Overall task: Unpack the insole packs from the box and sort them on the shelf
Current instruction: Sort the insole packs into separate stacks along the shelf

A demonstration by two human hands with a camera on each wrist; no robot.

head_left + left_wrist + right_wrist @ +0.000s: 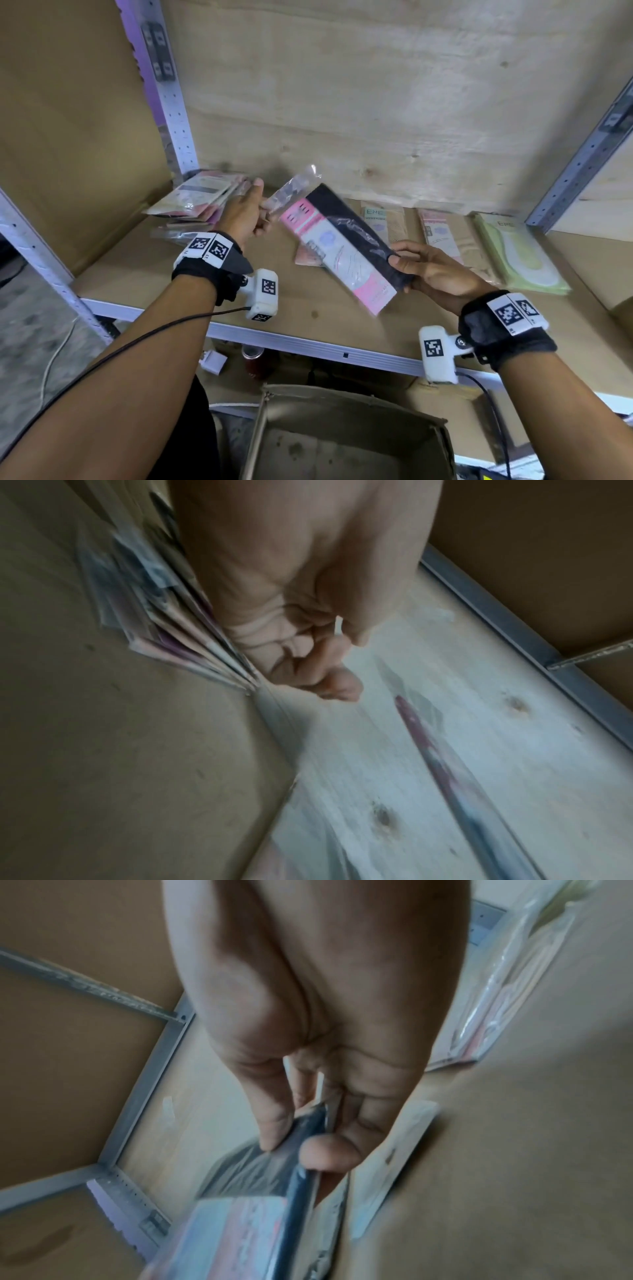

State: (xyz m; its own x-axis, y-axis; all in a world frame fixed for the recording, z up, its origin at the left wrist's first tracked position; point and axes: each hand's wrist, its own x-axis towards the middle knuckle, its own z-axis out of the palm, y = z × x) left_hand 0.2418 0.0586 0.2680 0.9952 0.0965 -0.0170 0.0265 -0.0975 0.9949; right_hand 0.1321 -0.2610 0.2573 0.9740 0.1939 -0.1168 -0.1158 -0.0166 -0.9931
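My right hand (433, 270) pinches the low end of a pink-and-black pack (342, 246), thumb on top, held tilted above the shelf (308, 308). My left hand (245, 214) pinches its clear top flap, beside a pile (198, 202) at the shelf's left; the box (342, 438) sits below.

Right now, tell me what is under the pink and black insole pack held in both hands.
Under the pink and black insole pack, a reddish pack peeks out on the shelf board. The rest is covered.
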